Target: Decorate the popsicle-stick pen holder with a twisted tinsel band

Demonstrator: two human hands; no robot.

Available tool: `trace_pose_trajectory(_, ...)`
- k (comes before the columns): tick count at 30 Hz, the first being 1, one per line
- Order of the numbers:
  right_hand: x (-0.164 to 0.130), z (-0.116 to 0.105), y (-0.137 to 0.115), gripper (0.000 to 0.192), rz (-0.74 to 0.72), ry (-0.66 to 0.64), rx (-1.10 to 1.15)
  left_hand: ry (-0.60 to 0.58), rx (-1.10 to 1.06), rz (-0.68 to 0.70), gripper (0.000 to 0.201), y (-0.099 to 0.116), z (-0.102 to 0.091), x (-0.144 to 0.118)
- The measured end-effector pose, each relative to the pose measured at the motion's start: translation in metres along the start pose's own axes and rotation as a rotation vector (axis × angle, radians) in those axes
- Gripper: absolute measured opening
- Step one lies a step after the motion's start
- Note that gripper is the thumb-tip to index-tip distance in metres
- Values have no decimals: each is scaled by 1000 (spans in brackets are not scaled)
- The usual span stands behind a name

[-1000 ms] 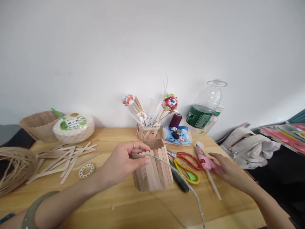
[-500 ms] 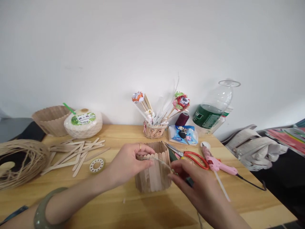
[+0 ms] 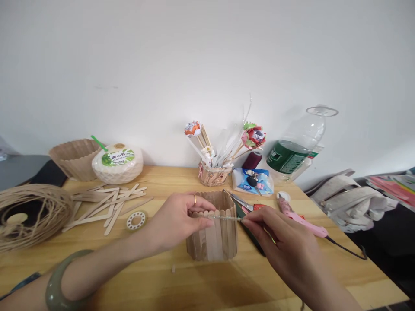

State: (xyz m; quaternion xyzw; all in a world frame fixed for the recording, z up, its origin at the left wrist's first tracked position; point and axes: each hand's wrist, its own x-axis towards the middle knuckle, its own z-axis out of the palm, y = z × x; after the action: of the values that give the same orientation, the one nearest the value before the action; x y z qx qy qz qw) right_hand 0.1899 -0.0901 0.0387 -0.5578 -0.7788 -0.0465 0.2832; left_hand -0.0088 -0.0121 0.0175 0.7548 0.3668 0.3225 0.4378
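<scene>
A small basket of upright craft sticks (image 3: 212, 244) stands on the table in front of me. My left hand (image 3: 180, 220) is closed on its rim, fingers inside and thumb outside, pressing a thin pale-green cord (image 3: 229, 218) against the sticks. From that thumb the cord runs straight and taut along the front just below the stick tips. My right hand (image 3: 282, 235) pinches it between thumb and fingertips, a little beyond the basket's right side. Beneath my right forearm a loose piece of cord shows near the table edge.
Scissors (image 3: 240, 201) and a pink glue gun (image 3: 304, 222) lie to the right. Loose craft sticks (image 3: 112, 207), a tape roll (image 3: 136, 220) and a twine coil (image 3: 48, 229) are on the left. Behind stand a flower basket (image 3: 214, 175) and a large bottle (image 3: 288, 155).
My right hand has moved right and slightly up, drawing the curved cord straight across the basket's front. My left hand keeps its grip on the rim. The view has shifted slightly.
</scene>
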Motion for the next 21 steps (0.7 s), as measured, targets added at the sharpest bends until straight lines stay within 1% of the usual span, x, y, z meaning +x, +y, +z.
trace_pose_trajectory(4, 1, -1, -1, 18, 1, 14, 4, -29, -2, -58, 17, 2, -1, -1)
trace_pose_trajectory(8, 0, -1, -1, 17, -4, 39, 14, -98, -19, -149, 21, 8, -3, -2)
trace_pose_trajectory(10, -1, -1, 0, 16, 4, 38, 24, -122, -28, -171, 23, 9, -4, -2)
trace_pose_trajectory(16, 1, -4, 0, 16, 53, -14, 97, -143, -47, -147, 23, 9, -5, -3)
trace_pose_trajectory(21, 4, -5, 1, 19, 134, -73, 192, -162, -43, -112, 22, 11, -7, -5)
